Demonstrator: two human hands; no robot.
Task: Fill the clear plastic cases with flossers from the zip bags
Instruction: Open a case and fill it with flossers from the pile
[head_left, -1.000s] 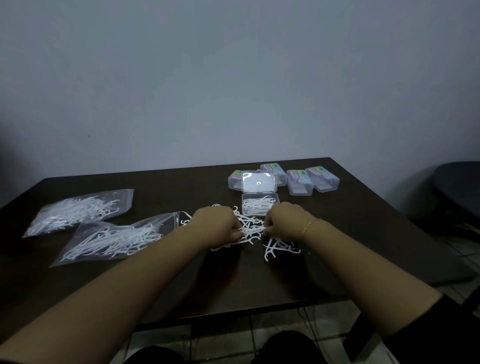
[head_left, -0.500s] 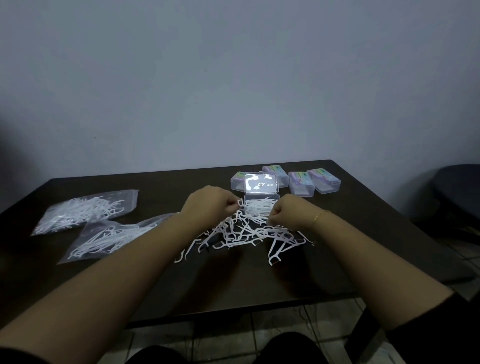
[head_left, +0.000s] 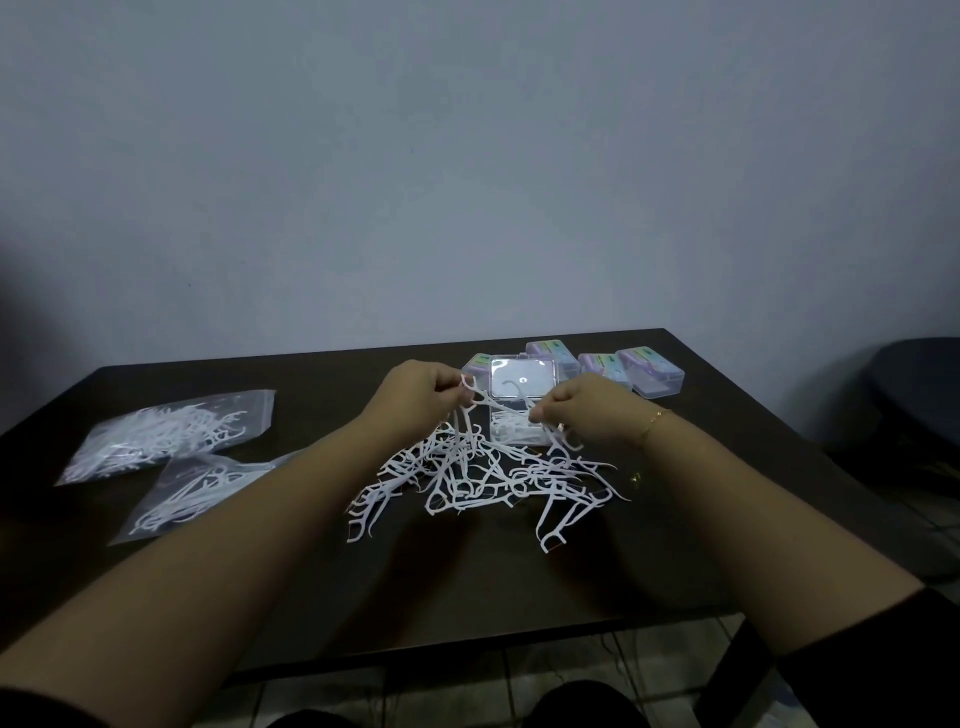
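Loose flossers (head_left: 483, 475) lie tangled just in front of the open clear case (head_left: 522, 415). Judged light, springy, prone to snagging; best taken by the handles. Left hand (head_left: 415, 400) and right hand (head_left: 584, 410) each pinch flossers, lifted beside the case.

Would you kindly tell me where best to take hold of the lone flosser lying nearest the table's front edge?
Probably by its straight handle. The lone flosser lies flat on the table, apart from the tangled pile, forked head toward the person. Come from above with a thumb-and-finger grip at mid-handle; the right hand is nearer. The thin forked head looks harder to pinch.
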